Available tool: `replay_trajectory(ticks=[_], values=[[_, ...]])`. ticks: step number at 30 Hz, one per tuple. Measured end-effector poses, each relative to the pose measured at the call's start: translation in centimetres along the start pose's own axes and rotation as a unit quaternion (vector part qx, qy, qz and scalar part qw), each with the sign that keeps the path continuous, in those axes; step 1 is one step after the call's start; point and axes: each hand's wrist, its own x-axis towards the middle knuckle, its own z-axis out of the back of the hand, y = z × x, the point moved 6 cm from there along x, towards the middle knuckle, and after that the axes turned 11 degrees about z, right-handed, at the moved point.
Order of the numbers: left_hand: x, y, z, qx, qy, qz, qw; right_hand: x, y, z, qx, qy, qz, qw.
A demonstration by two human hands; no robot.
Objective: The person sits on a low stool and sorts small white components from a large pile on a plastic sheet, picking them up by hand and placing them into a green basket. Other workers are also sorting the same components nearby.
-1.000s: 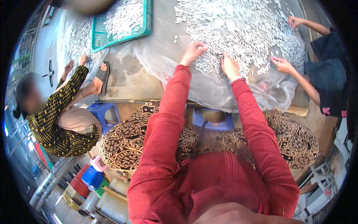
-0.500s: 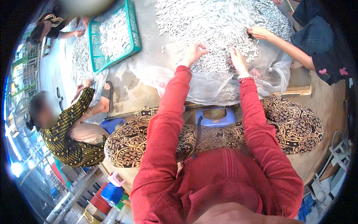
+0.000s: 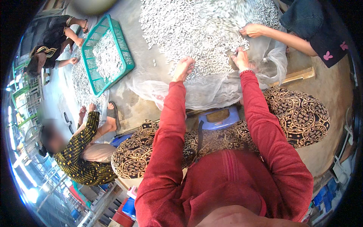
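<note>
A wide spread of small whitish-grey oblong pieces (image 3: pixel 170 30) lies in front of me; I cannot make out what they are. My left hand (image 3: pixel 184 69) is at its near left edge, fingers curled in; whatever they hold, if anything, is hidden. My right hand (image 3: pixel 241 59), a red bead bracelet at its wrist, reaches to the near right edge of the pieces, thumb and fingers apart. Under the near edge, between my forearms, clear plastic sheeting (image 3: pixel 211 92) lies crumpled.
From the right a co-worker's hand (image 3: pixel 252 30) reaches into the same pieces. A green plastic basket (image 3: pixel 126 56) at the left holds more of them. Two other people sit beyond and beside it, over another strip of pieces. A blue plastic stool (image 3: pixel 219 120) shows between my knees.
The view has shifted, so the basket and pieces sit differently in the picture. My left hand has drawn in toward the near edge and its fingers have curled more.
</note>
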Motion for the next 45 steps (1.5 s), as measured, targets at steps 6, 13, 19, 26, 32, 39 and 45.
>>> replay_trajectory(ticks=[6, 13, 19, 26, 32, 39, 45], values=[[-2.7, -1.1, -0.5, -0.202, 0.082, -0.007, 0.976, -2.4, 5.5, -4.6, -0.007, 0.144, 0.081, 0.986], [0.2, -1.6, -1.9, 0.460, -0.212, -0.131, 0.852, -3.9, 7.4, -3.5, 0.097, 0.142, 0.098, 0.980], [2.3, 0.1, -3.4, 0.533, -0.251, -0.130, 0.797, -1.5, 2.2, 1.8, -0.015, 0.030, -0.036, 0.999], [-0.6, -0.3, -0.1, 0.114, -0.043, -0.061, 0.991, -1.1, 1.6, -0.8, -0.085, 0.052, 0.072, 0.992], [-2.9, -3.8, -1.4, -0.308, 0.237, -0.051, 0.920, 0.7, 2.6, -1.7, 0.086, 0.063, 0.048, 0.993], [-0.4, -5.4, -4.3, 0.085, 0.072, -0.060, 0.992, -1.2, 4.6, -3.9, 0.480, 0.094, -0.049, 0.871], [1.2, -3.6, -4.7, 0.549, -0.240, -0.241, 0.764, -2.4, 4.8, -3.5, 0.042, 0.122, -0.023, 0.991]])
